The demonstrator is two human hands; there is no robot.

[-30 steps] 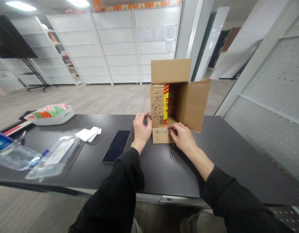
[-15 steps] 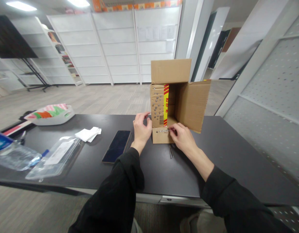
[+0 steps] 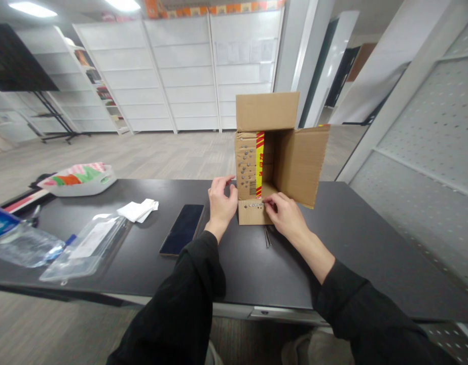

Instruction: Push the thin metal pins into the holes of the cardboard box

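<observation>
Left hand: partly curled, thumb and fingers apart; set against the left edge of the box, apparently bracing; no object visible in its grasp.
Right hand: thumb and forefinger drawn together at the lower flap; too small a gap to tell whether a fastener sits between them, or how tight the pinch is.
Cardboard box: one, open-mouthed, upright between and just beyond the hands; one flap raised, one swung out above the right hand.
Lower flap: hanging down the front, between the hands.
Row of metal heads: set across the lower flap, ending near the right fingertips; dark dots just beneath, too small to identify.
Side panel heads: many, scattered, above and to the right of the left hand, beside yellow-and-red tape.
Loose metal fasteners: slender, lying on the desk just below the right hand's fingertips.
Phone: dark screen up, left of the left hand.
White paper: folded, farther left, beyond the phone.
Clear plastic case: well left of both hands.
Handling note: fingertip work at the flap likely wants light, straight pressure, the left hand keeping the box from sliding, and neighbouring heads left undisturbed, since thin card probably bends or tears easily.
</observation>
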